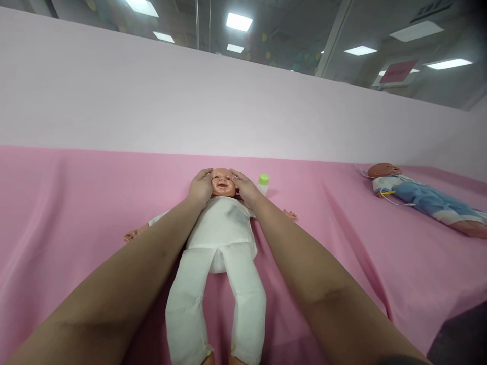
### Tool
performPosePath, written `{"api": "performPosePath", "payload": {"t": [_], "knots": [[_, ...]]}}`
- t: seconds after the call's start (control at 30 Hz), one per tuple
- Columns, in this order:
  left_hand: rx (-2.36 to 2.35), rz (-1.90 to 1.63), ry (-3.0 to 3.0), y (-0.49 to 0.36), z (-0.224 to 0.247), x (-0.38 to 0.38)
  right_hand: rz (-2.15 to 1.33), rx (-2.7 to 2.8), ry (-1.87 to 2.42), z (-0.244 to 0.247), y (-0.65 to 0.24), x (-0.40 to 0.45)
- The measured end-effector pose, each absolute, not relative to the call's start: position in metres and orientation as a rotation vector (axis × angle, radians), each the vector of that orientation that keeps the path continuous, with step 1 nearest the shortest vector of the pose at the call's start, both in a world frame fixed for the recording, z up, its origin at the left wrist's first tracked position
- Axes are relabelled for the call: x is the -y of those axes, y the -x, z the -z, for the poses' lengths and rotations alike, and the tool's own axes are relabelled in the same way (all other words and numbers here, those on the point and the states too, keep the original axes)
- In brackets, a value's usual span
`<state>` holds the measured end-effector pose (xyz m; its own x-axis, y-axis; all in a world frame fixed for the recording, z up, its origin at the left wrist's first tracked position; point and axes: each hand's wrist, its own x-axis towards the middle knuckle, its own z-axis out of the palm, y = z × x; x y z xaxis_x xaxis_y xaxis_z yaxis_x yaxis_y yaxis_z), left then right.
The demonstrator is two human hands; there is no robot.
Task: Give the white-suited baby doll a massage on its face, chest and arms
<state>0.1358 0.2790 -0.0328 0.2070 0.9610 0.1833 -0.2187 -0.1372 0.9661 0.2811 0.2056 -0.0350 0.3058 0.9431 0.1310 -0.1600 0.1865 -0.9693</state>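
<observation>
A baby doll (220,223) with a white cloth body lies face up, its legs toward me. My left hand (200,188) cups one side of the doll's head (222,183), its thumb near the temple. On the opposite side, my right hand (246,190) is curved against the head in the same way. Most of the fingers on both hands are hidden at the sides of or behind the head. Just beyond my right hand stands a small white bottle with a green cap (264,179). The doll's arms are spread out to both sides, partly covered by my forearms.
A pink cloth (76,203) with folds covers the table. Behind it rises a low white wall (171,111), with glass above. At the right lies another doll in blue and white clothes (426,195), with thin white cords on it. A dark shape (462,337) fills the lower right corner.
</observation>
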Motion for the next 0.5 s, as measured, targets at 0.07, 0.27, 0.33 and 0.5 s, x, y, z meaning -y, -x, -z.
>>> {"api": "performPosePath", "payload": {"t": [0.07,0.27,0.33,0.5], "knots": [[-0.797,-1.241,-1.251,-0.1357,0.0318,-0.2785,-0.982,0.940,1.084,0.0346,-0.2812,-0.2035],[-0.762,-1.209,-1.227,-0.1334,0.0277,-0.2749,-0.997,0.973,1.054,0.0416,-0.2846,-0.2089],[-0.755,-1.195,-1.210,-0.1328,0.0272,-0.2748,-1.006,0.980,1.045,0.0433,-0.2858,-0.2099],[-0.756,-1.190,-1.190,-0.1322,0.0280,-0.2772,-1.012,0.962,1.043,0.0424,-0.2850,-0.2081]]}}
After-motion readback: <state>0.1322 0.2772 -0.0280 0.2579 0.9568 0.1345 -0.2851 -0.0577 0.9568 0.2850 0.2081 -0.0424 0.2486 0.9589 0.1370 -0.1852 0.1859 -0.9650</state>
